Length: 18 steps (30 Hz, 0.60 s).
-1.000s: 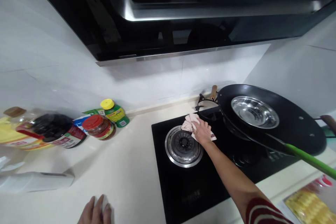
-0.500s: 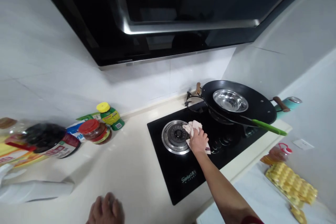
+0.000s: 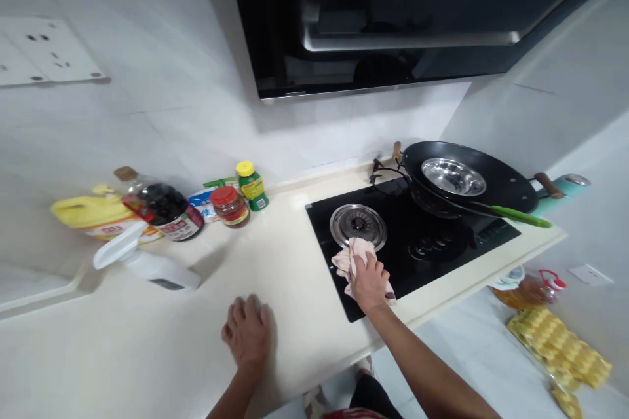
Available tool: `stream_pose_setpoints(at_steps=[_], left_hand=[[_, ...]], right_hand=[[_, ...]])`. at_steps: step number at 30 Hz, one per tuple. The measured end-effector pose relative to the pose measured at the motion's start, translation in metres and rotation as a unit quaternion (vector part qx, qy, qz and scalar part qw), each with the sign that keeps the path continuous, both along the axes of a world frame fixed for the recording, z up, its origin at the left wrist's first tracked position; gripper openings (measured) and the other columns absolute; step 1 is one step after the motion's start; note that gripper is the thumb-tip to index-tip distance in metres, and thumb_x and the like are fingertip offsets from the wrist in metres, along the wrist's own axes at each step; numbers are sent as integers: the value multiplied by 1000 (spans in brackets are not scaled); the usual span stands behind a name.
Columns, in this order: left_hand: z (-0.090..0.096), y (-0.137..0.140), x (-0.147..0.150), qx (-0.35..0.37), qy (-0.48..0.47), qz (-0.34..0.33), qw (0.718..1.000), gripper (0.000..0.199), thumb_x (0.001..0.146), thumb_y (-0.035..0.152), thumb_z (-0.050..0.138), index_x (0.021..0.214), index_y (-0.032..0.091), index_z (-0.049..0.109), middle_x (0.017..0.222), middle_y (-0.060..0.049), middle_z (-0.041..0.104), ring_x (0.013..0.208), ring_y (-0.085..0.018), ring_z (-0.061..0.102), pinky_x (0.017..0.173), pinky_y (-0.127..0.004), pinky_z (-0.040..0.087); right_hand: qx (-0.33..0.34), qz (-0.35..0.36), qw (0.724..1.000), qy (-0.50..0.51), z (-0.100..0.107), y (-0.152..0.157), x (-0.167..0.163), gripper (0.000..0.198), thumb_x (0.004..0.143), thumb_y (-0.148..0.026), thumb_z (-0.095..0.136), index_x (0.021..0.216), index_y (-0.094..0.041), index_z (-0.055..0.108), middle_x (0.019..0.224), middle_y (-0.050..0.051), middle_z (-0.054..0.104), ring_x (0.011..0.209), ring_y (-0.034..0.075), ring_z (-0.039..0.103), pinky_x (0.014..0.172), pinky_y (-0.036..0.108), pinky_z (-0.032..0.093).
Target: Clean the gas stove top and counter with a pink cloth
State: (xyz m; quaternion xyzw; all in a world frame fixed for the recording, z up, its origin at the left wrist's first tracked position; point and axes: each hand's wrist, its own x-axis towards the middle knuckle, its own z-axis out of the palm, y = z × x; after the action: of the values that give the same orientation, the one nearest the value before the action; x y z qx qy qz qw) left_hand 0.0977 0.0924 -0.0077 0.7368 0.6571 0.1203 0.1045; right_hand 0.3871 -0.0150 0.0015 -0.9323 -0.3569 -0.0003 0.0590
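R hand [image 3: 368, 280] clamped on cloth [image 3: 350, 258], pressing it on stove [image 3: 417, 255] front-left corner, nr burner [image 3: 358, 226]. L hand [image 3: 248, 332] flat, fingers spread, on counter [image 3: 162, 334].

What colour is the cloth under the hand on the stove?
The cloth is pale pink, almost off-white; the head view shows it under the right hand.

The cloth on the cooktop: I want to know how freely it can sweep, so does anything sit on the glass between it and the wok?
Only the round burner ring lies just beyond the cloth under the right hand; otherwise bare glass reaches the wok.
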Motion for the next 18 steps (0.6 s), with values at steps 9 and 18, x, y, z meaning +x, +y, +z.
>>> stream_pose_setpoints(at_steps=[9,18], left_hand=[[-9,0,-10,17,-58,7,998,59,102,52,32,144,17,53,159,-20,48,154,-34,34,123,-58,27],[-6,0,-14,29,-136,33,990,56,102,49,32,145,17,50,155,-20,54,151,-31,40,126,-57,27]], right_hand=[[-42,190,975,103,19,69,-60,47,97,-37,63,144,-33,57,166,10,35,131,34,40,103,48,31],[-41,271,942,192,35,104,-96,51,99,-39,59,149,-43,51,172,6,24,146,37,34,111,57,28]])
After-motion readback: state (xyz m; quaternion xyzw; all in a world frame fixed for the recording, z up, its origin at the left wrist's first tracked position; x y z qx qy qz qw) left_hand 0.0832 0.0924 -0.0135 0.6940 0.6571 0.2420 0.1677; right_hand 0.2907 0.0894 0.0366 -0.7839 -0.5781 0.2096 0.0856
